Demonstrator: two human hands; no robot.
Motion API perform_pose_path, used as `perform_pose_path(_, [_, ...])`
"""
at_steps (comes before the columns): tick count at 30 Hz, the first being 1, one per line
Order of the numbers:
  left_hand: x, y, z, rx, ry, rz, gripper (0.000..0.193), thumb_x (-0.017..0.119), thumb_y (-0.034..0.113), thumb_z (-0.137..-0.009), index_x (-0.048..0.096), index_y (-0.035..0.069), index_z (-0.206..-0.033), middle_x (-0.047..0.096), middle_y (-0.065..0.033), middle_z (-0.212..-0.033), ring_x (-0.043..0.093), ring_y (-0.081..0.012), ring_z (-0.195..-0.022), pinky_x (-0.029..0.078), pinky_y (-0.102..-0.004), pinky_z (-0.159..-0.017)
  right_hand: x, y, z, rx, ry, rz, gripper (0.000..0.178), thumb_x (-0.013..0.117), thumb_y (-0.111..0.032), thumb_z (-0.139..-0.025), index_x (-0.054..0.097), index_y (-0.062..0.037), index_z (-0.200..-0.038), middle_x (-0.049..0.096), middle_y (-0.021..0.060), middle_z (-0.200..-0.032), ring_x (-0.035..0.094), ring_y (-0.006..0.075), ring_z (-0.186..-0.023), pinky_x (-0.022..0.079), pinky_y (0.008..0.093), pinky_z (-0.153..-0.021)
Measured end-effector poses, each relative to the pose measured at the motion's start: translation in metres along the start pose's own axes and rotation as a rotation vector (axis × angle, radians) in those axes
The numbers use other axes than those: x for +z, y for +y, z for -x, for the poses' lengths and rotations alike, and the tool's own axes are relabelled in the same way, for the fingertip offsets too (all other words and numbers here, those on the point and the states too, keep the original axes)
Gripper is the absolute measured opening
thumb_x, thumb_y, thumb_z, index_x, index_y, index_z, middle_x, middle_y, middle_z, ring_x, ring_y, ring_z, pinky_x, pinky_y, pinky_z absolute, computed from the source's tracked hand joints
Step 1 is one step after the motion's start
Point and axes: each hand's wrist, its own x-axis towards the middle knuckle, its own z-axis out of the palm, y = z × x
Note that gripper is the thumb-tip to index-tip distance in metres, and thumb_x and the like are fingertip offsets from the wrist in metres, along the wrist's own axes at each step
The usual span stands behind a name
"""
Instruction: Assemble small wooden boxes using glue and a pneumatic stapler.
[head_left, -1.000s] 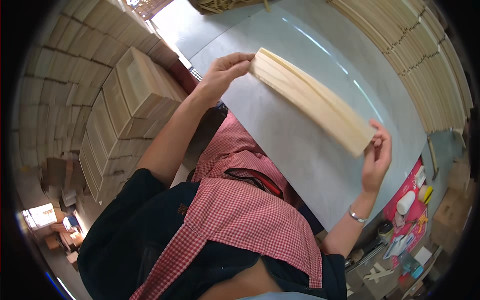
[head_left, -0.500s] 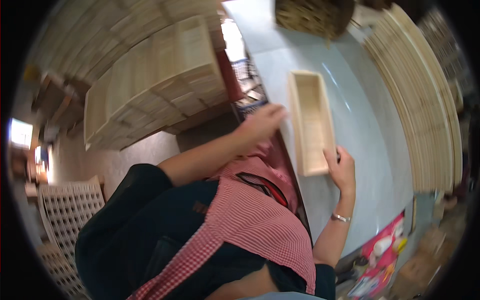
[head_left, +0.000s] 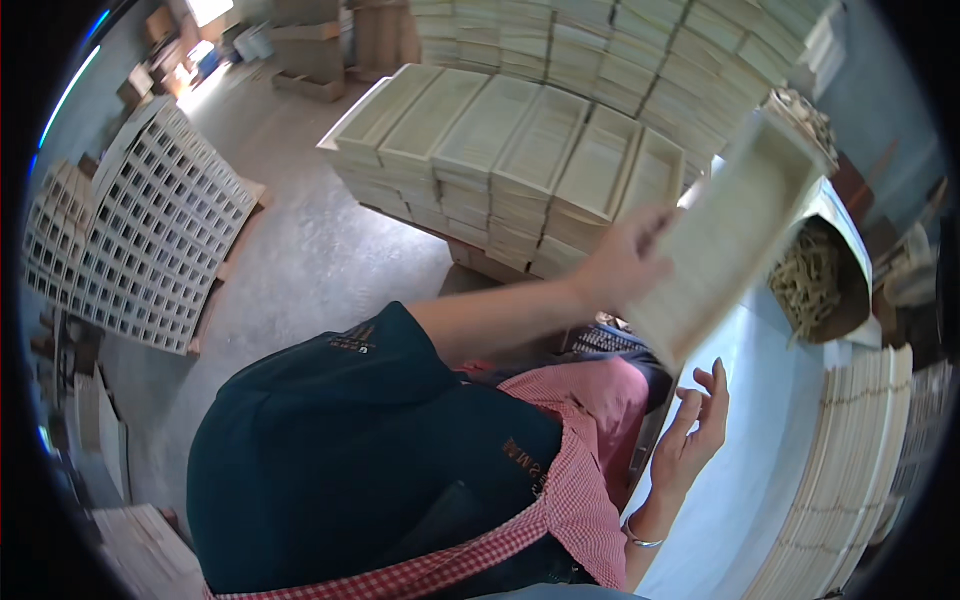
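A long, shallow wooden box [head_left: 738,232] is tilted in the air above the edge of the pale worktable [head_left: 775,375]. My left hand [head_left: 628,262] grips the box by its near long side; both are smeared by motion. Below the box's lower end is my right hand [head_left: 692,430], apart from it, with nothing held and its fingers spread. A silvery bracelet circles my right wrist.
Similar wooden boxes [head_left: 512,125] form a stacked block past my left arm, with taller piles behind. A carton of pale curled strips [head_left: 815,270] stands at the table's far end. Thin boards [head_left: 840,470] are stacked on the right. Lattice-like stacks [head_left: 165,200] stand at the left.
My body has turned left. The wooden box has come up off the table into my left hand, and my right hand has let go of it.
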Motion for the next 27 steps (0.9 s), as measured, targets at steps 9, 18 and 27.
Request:
perform_pose_path(9, [-0.426,0.132,0.005,0.129,0.982,-0.474,0.048,0.065,0.013,-0.092,0.058,0.008,-0.138,0.068,-0.0147,-0.114,0.067,-0.0214,-0.092,0.055,-0.0309,-0.072,0.026,0.049,0.003,0.117,-0.263,-0.006,0.044,0.060,-0.010,-0.095,0.055,0.0037,-0.136,0.066,0.0143,-0.106,0.059,0.0198,-0.077,0.050,0.0274,-0.070])
perform_pose_path(18, [-0.600,0.088,0.028,-0.365,0.928,-0.568,0.054,0.063,0.027,-0.098,0.050,0.007,-0.146,0.062,-0.0123,-0.133,0.062,-0.0202,-0.111,0.052,-0.0330,-0.088,0.051,0.050,-0.005,0.232,-0.407,0.045,0.042,0.061,-0.009,-0.094,0.056,0.0052,-0.134,0.067,0.0134,-0.099,0.059,0.0189,-0.071,0.050,0.0264,-0.066])
perform_pose_path(27, [-0.611,0.035,0.009,-0.603,0.591,-0.604,0.053,0.063,0.027,-0.098,0.050,0.009,-0.146,0.061,-0.0102,-0.134,0.062,-0.0180,-0.112,0.052,-0.0318,-0.090,0.056,0.050,0.001,0.332,-0.517,0.163,0.042,0.061,-0.009,-0.094,0.057,0.0054,-0.133,0.067,0.0142,-0.098,0.060,0.0197,-0.072,0.050,0.0272,-0.066])
